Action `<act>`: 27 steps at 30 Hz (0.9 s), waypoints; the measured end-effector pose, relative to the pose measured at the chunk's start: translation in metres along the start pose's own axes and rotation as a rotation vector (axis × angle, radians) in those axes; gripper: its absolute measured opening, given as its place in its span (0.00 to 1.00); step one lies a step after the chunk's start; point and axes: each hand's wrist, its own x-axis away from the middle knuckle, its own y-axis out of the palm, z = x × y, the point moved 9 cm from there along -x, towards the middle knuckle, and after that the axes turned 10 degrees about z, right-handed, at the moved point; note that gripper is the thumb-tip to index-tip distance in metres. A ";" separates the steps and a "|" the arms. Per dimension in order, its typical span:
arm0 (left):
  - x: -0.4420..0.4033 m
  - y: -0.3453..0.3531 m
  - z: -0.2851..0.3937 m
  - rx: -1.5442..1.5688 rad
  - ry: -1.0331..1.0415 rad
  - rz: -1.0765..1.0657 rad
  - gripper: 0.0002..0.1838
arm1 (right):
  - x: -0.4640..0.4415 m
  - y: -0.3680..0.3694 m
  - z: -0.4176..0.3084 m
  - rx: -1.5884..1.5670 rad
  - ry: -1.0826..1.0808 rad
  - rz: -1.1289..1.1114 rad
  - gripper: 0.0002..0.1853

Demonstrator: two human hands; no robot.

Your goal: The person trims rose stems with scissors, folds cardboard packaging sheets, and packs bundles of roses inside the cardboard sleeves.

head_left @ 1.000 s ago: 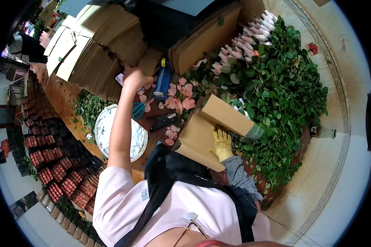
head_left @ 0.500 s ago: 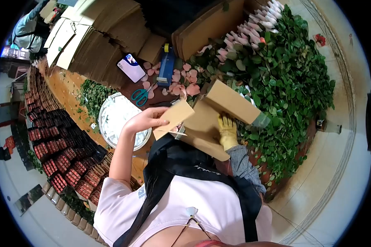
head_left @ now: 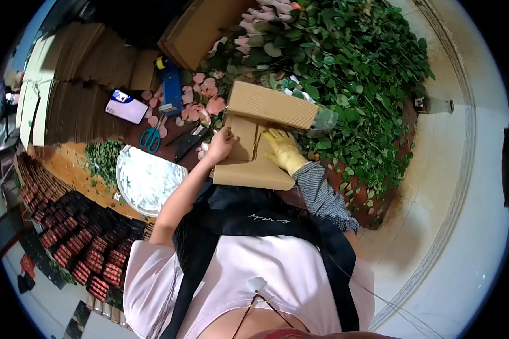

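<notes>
My bare left hand (head_left: 220, 144) has its fingers curled at the left edge of a small cardboard piece (head_left: 244, 135), which sits inside a larger folded cardboard sheet (head_left: 254, 172). My right hand (head_left: 284, 150), in a yellow glove, lies with spread fingers on the right part of that sheet. Behind both hands rises a corrugated cardboard flap (head_left: 271, 104), with clear plastic (head_left: 324, 120) at its right end. Teal scissors (head_left: 150, 139) and a black tool (head_left: 189, 142) lie left of my left hand.
A phone (head_left: 126, 106), a blue tape dispenser (head_left: 171, 87) and pink petals (head_left: 207, 87) lie behind. Stacked cardboard (head_left: 85, 110) stands left, above a round container (head_left: 151, 179) of white pieces. Leafy rose stems (head_left: 367, 90) cover the right side. A glass bottle (head_left: 438, 105) is further right.
My left hand first reached toward the cardboard stack and phone, then brought the small cardboard piece back into the folded sheet. My gloved right hand stays on the sheet. The view has shifted.
</notes>
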 end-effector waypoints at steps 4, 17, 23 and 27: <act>0.003 -0.004 -0.004 0.081 0.007 0.111 0.18 | -0.018 -0.034 -0.041 -0.362 -0.239 0.249 0.40; -0.016 0.038 0.023 -0.547 0.132 -0.725 0.24 | -0.038 0.018 -0.024 -0.354 -0.103 0.145 0.29; -0.006 0.053 0.021 -0.548 0.398 -0.665 0.27 | 0.070 -0.050 -0.054 -0.895 -0.280 -0.028 0.36; 0.027 0.050 0.030 -0.793 0.424 -0.450 0.33 | 0.087 -0.006 -0.065 0.104 0.214 -0.080 0.11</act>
